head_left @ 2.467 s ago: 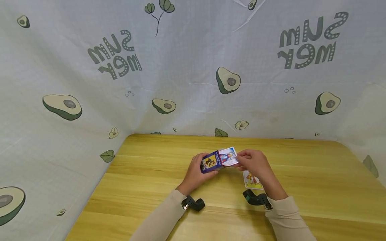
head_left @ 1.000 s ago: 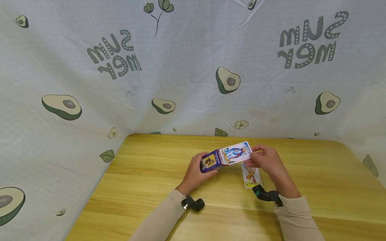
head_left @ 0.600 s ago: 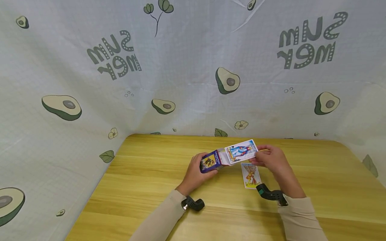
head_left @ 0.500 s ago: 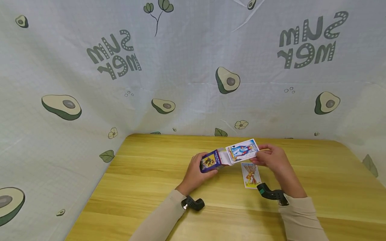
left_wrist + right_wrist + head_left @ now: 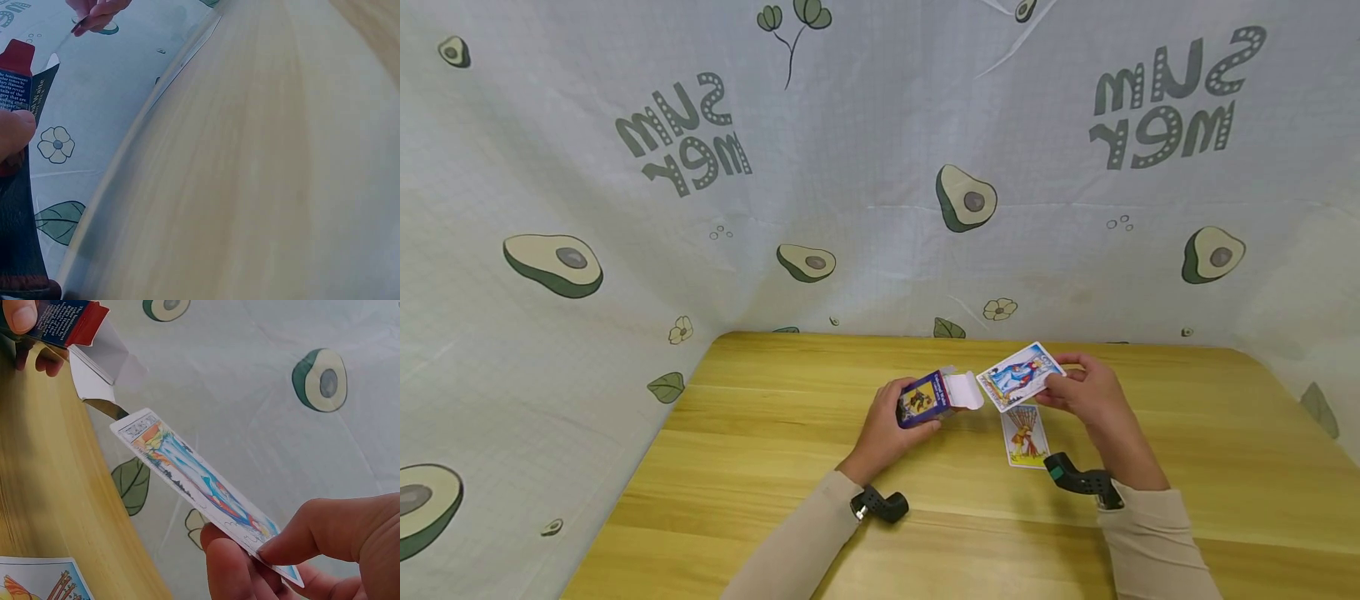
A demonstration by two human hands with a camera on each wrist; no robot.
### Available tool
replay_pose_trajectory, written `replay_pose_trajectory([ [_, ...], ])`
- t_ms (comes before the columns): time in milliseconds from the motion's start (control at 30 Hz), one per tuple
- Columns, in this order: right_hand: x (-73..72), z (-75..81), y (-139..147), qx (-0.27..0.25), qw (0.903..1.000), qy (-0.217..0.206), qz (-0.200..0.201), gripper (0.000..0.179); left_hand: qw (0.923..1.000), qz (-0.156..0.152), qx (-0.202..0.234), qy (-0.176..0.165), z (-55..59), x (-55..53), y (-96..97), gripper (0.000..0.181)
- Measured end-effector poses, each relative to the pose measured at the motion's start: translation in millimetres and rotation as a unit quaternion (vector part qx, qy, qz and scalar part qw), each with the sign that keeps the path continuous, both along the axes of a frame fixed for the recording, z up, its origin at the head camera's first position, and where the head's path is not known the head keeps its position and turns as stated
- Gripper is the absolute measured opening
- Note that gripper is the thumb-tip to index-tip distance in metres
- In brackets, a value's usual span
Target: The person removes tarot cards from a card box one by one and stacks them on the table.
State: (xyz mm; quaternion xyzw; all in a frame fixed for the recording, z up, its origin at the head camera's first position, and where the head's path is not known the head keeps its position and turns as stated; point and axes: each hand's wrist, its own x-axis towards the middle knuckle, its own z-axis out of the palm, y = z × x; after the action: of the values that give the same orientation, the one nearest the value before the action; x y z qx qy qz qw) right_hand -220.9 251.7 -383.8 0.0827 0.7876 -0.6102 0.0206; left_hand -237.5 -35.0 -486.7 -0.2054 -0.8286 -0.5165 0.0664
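My left hand (image 5: 885, 435) grips a small purple card box (image 5: 922, 400), held above the table with its mouth facing right. The white flap (image 5: 964, 390) of the box stands out from the mouth. Between thumb and fingers, my right hand (image 5: 1093, 393) pinches a tarot card (image 5: 1021, 376) showing a blue-robed figure. In the right wrist view this tarot card (image 5: 203, 487) is face up, its far end near the flap. A second tarot card (image 5: 1026, 437), with a figure carrying a bundle of sticks, lies face up on the table, its top edge overlapped by the held one.
The wooden table (image 5: 760, 467) has its far edge against a pale curtain (image 5: 865, 150) printed with avocados and leaves. Black wrist cameras are strapped at the left cuff (image 5: 880, 506) and the right cuff (image 5: 1082, 479).
My right hand has drawn the blue-robed tarot card out of the box and moved it to the right, tilting it slightly. My left hand and the box have stayed in place.
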Motion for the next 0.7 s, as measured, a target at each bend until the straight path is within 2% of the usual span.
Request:
replay_pose_trajectory([
  [200,-1.4,-3.4,2.3,0.009,0.9998,0.006,-0.016,0.055,1.0000,0.001,-0.004,-0.001,-0.8,-0.5,-0.6,0.070],
  [700,1.1,-6.0,9.8,0.038,0.9983,0.027,-0.034,0.047,1.0000,0.001,0.002,-0.009,0.5,0.6,-0.8,0.070],
])
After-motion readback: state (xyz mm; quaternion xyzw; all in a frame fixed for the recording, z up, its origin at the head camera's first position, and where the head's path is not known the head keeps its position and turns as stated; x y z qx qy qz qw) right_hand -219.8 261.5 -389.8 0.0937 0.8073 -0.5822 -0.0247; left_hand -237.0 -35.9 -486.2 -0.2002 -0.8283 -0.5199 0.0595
